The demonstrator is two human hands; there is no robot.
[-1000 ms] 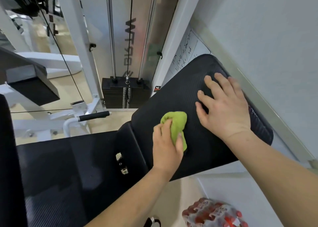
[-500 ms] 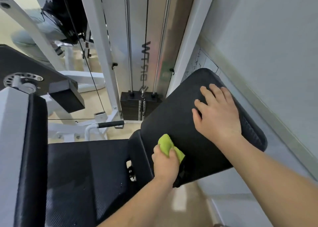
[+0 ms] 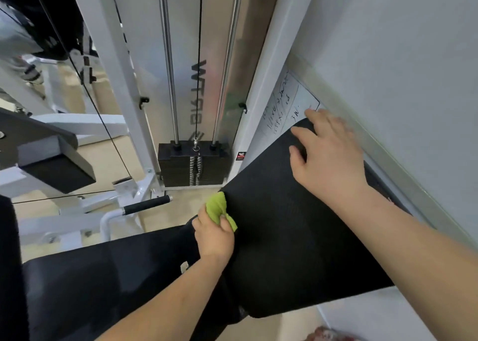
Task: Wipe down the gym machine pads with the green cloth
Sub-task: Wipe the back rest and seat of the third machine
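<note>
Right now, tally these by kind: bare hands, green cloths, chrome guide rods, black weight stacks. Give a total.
Hands: 2, the left hand and the right hand
Cloths: 1, the crumpled green cloth
Guide rods: 2, the left chrome rod and the right chrome rod
Weight stacks: 1, the black metal weight stack
Total: 6

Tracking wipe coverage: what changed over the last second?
The left hand moved the cloth from the face of the pad to its left edge. The right hand slid up the pad, fingertips now at its top edge. Unchanged: the left hand grips the cloth and the right hand lies flat on the pad.
</note>
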